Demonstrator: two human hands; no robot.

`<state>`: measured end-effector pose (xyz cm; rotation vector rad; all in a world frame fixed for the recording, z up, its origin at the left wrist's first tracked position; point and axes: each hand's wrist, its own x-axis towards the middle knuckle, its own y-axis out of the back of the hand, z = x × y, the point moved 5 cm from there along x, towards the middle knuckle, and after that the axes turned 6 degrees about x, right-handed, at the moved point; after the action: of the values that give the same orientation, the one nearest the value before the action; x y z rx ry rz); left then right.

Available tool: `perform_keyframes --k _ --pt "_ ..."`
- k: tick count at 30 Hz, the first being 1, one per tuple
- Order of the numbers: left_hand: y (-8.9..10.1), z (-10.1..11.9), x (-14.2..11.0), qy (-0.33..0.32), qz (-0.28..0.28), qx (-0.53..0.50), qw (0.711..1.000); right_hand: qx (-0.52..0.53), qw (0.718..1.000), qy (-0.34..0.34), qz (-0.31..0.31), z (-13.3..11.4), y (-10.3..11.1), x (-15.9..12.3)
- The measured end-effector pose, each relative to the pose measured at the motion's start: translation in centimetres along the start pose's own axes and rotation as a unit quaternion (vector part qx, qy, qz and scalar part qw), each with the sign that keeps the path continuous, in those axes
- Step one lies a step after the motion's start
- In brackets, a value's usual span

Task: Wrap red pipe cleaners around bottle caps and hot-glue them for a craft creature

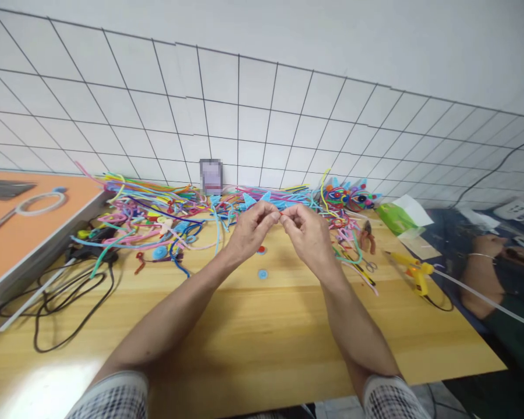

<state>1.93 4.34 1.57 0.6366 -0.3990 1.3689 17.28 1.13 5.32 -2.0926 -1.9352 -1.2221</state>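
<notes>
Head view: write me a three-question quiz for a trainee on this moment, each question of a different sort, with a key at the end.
1. Multiple choice: what colour is the small piece between the fingertips of the left hand and the right hand? A) green B) red C) white
2. True or false: the yellow glue gun lies to the right of both hands.
3. Fill in: of the red disc and the blue disc, the ____ one is closer to the picture's bottom edge.

Key: 1. B; 2. true; 3. blue
</notes>
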Motion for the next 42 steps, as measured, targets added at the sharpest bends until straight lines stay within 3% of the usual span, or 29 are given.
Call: perform_keyframes --k 4,7,17,23,26,31,35,42 --pt "1.1 1.2 0.3 -0.065 -0.020 0.134 0.989 -0.073 0.996 0.046 0.010 -0.5 0.1 -0.3" --pt "1.2 1.9 0.1 -0.078 0.001 0.159 0.984 -0.054 0.998 0.036 0.016 -0.5 0.2 -0.2" --pt "0.2 0.8 -1.0 0.015 0.063 0.005 0.998 0.111 0.992 -0.049 0.024 0.1 -0.2 0.1" --pt "-1.0 -0.3 -1.4 0.073 0.121 -0.158 0.977 0.159 0.985 -0.056 0.046 0.5 -1.4 -0.3" --pt "-0.9 -0.2 -0.8 0.075 0.070 -0.152 0.983 0.100 0.994 -0.028 0.034 0.5 -0.7 -0.1" --pt "0.5 0.3 0.0 0.051 -0.001 -0.035 0.998 -0.021 0.997 0.062 0.042 -0.3 0.1 0.0" --pt "0.9 0.6 -0.2 0.055 0.035 -0.024 0.998 -0.008 0.993 0.080 0.089 -0.6 -0.5 -0.2" --pt "0.3 0.6 -0.3 0.094 0.077 -0.146 0.982 0.027 0.982 0.117 0.143 -0.4 -1.6 -0.8"
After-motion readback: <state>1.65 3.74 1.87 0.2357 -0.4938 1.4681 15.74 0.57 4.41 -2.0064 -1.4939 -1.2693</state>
